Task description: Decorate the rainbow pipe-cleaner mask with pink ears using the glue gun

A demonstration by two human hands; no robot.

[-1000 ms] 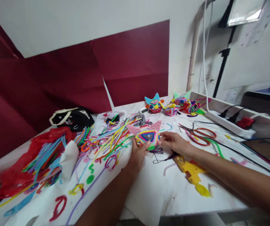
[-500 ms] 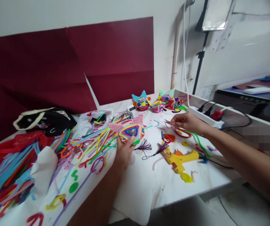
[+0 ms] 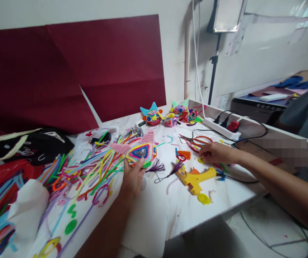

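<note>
1. Grasping the pink-eared figure (image 3: 141, 153) from its near underside, the left hand (image 3: 132, 177) lays its thumb over the lower front edge; most of the body rises beyond the fingertips.
2. To that hand's right, a yellow glue gun (image 3: 197, 180) lies on the table (image 3: 184, 213).
3. The right hand (image 3: 215, 153) bends its fingertips down at a yellow disc (image 3: 200, 160); whether they pinch it, I cannot tell.
4. Just past them lie orange-handled scissors (image 3: 200, 140).
5. Farther back sits a blue-eared figure (image 3: 153, 116).
</note>
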